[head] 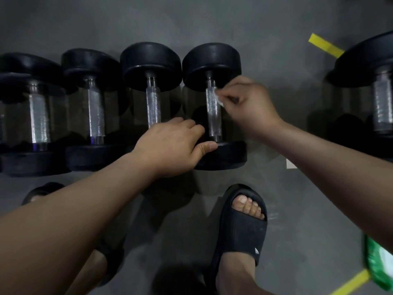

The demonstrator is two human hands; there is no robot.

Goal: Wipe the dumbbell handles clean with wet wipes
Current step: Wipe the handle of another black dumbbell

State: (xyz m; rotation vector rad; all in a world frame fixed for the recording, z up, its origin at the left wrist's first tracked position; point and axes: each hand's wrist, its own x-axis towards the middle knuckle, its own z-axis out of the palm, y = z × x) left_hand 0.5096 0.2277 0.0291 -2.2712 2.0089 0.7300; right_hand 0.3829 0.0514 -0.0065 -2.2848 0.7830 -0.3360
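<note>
Several black dumbbells with knurled steel handles lie in a row on the grey floor. My right hand (pixel 248 103) pinches a small white wet wipe (pixel 218 96) against the upper part of the fourth dumbbell's handle (pixel 214 116). My left hand (pixel 172 145) grips the near black head (pixel 225 155) of that same dumbbell, thumb on its rim and fingers curled over the inner side. To the left lie the third handle (pixel 153 105), the second handle (pixel 96 116) and the first handle (pixel 39 118).
Another dumbbell (pixel 381 99) lies apart at the right edge. A green and white wipes pack (pixel 378 265) sits on the floor at lower right. Yellow tape strips (pixel 325 44) mark the floor. My feet in black slides (pixel 240 228) stand just in front of the row.
</note>
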